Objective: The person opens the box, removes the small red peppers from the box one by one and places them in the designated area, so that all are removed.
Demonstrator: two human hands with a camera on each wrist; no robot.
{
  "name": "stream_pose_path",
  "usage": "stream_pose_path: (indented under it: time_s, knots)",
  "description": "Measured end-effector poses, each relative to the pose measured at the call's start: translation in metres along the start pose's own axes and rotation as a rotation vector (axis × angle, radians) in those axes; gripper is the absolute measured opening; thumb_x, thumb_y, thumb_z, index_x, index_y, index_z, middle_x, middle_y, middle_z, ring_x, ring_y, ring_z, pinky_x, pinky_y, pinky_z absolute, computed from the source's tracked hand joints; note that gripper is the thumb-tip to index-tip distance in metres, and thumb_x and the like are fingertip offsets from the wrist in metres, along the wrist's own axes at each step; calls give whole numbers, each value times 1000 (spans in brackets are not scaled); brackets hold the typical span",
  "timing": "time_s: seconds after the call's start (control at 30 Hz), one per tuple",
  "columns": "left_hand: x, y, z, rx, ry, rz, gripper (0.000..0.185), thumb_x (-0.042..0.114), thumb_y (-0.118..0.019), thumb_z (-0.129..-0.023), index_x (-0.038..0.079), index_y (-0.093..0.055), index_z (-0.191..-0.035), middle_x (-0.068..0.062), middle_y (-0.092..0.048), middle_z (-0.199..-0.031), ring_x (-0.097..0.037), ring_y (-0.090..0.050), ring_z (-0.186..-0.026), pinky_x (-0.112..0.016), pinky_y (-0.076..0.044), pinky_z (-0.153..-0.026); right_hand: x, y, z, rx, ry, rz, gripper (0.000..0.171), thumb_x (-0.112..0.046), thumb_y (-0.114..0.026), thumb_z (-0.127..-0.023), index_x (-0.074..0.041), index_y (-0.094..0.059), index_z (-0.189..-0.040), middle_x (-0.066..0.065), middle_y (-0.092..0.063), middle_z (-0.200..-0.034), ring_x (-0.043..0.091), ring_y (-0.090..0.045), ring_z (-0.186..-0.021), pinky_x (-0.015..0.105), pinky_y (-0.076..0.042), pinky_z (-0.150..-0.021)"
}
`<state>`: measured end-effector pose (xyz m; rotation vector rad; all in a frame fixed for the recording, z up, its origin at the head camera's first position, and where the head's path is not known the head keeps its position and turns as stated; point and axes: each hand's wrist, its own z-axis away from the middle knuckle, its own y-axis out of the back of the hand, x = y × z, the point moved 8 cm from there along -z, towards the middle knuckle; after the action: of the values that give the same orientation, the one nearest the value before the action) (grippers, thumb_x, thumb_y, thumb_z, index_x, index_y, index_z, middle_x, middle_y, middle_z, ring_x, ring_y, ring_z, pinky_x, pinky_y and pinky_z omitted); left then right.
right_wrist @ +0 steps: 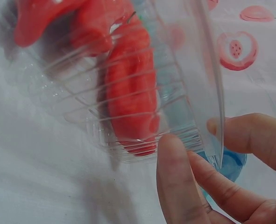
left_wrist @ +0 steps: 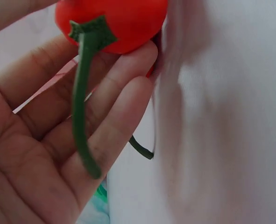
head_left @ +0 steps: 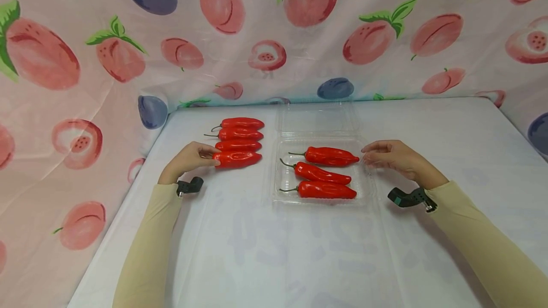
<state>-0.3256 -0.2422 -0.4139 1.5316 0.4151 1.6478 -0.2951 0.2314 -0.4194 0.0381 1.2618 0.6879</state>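
On the left, my left hand (head_left: pixel 188 159) pinches the stem end of the nearest red chili pepper (head_left: pixel 238 159). In the left wrist view the fingers lie against this pepper (left_wrist: pixel 128 21), and its green stem (left_wrist: pixel 81 102) hangs across the palm. An open clear plastic box (head_left: pixel 318 202) lies at the middle, with its lid (head_left: pixel 318 119) folded back. Three peppers, among them a far one (head_left: pixel 331 156), lie in it with stems to the left. My right hand (head_left: pixel 391 158) holds the box's right rim, thumb and index finger (right_wrist: pixel 250 135) on either side.
Beyond the held pepper, three more red peppers (head_left: pixel 240 134) lie in a row, stems to the left. A white cloth (head_left: pixel 239 251) covers the table. Behind and to the left hangs a fruit-patterned curtain (head_left: pixel 214 70). A black camera mount (head_left: pixel 411 198) sits on each wrist.
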Motion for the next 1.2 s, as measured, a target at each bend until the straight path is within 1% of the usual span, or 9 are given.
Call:
stream_pose_path:
  time_s: [0.17, 0.23, 0.37, 0.5, 0.73, 0.93, 1.13, 1.2]
  knots:
    - [1, 1, 0, 5, 2, -55, 41, 20, -71, -81, 0, -65, -116, -16, -68, -111, -27, -63, -98, -40, -53, -87, -1, -1, 1, -4, 2, -8, 50, -26, -56, -94, 8, -46, -129, 1, -67, -103, 4, -62, -87, 20, -51, -81]
    - [1, 1, 0, 6, -7, -67, 40, 20, -71, -82, 1, -65, -116, -17, -67, -112, -28, -63, -100, -41, -53, -88, -1, -1, 1, -5, 0, -7, 51, -27, -56, -94, 8, -46, -130, 2, -67, -104, 4, -62, -88, 20, -51, -81]
    - [1, 0, -1, 9, -22, -55, 38, 19, -71, -82, 2, -65, -115, -17, -67, -111, -30, -63, -102, -43, -52, -91, -1, -1, 1, 0, -5, 1, 50, -26, -55, -94, 7, -46, -130, 5, -67, -106, 5, -62, -88, 20, -52, -82]
    - [-1, 0, -1, 14, -12, -43, 35, 20, -71, -82, 3, -64, -113, -16, -67, -108, -29, -62, -102, -43, -51, -92, -2, -1, 1, -3, 0, 3, 49, -26, -55, -94, 7, -46, -130, 6, -67, -106, 6, -63, -89, 21, -52, -82]
    - [-3, 3, -1, 42, 14, -71, 34, 21, -72, -82, 5, -66, -110, -14, -67, -109, -28, -61, -98, -41, -52, -88, -2, -2, 1, -9, 4, -3, 49, -26, -55, -94, 7, -46, -129, 2, -67, -104, 6, -63, -88, 21, -52, -82]
    - [0, 5, -2, 70, -1, -82, 32, 20, -72, -81, 4, -67, -108, -14, -68, -103, -27, -61, -94, -39, -53, -83, -3, -3, 1, -16, 14, -5, 49, -25, -55, -95, 9, -45, -130, 6, -68, -107, 7, -64, -90, 22, -52, -82]
    - [1, 6, -3, 80, 4, -78, 31, 19, -72, -81, 4, -67, -107, -14, -68, -101, -27, -60, -94, -37, -53, -82, -4, -3, 2, -12, 6, -15, 49, -24, -55, -95, 9, -45, -129, 2, -68, -103, 6, -64, -88, 21, -52, -81]
    - [1, 6, -3, 79, 10, -78, 30, 19, -72, -81, 4, -67, -107, -14, -68, -102, -27, -60, -94, -37, -53, -82, -4, -3, 2, -13, 7, -14, 49, -24, -55, -95, 9, -45, -130, 2, -68, -103, 6, -63, -88, 21, -52, -81]
